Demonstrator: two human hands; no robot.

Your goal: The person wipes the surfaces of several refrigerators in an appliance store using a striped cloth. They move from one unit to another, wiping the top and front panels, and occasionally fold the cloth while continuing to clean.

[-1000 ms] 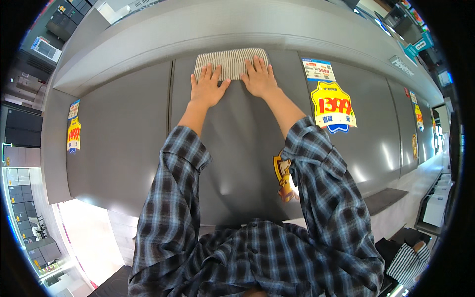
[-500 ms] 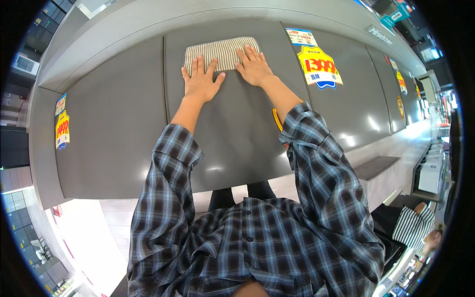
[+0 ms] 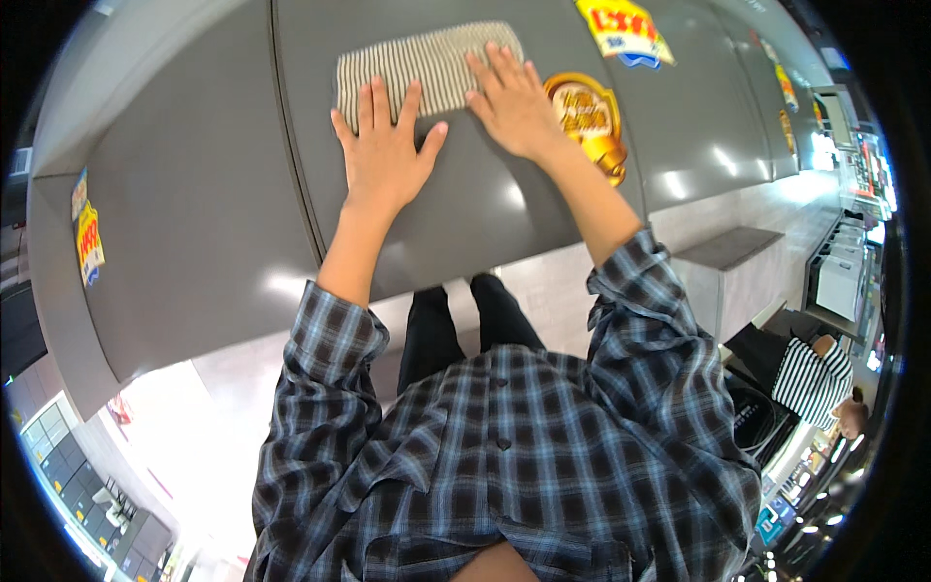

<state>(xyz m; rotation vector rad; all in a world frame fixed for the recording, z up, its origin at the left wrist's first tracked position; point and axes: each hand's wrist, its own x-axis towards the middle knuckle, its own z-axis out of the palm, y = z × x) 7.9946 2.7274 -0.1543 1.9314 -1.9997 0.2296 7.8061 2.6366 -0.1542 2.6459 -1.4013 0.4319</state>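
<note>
Evidently the cloth (image 3: 436, 60) lies flat against the grey panel (image 3: 199, 199), long axis running left to right, right end angled slightly farther away, stripes crossing its short way. Neither grip is clenched: left hand (image 3: 386, 160) and right hand (image 3: 516, 114) lie spread, fingers over it. A gold sticker (image 3: 585, 112) sits just right of the right hand; beyond the panel's near edge stretch pale floor (image 3: 553, 286) and, far right, another person (image 3: 810, 381).

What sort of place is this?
Probably an appliance showroom: yellow tags with red figures sit on the glossy grey panels, dark cabinets stand at lower left, and white boxy units show at right.
</note>
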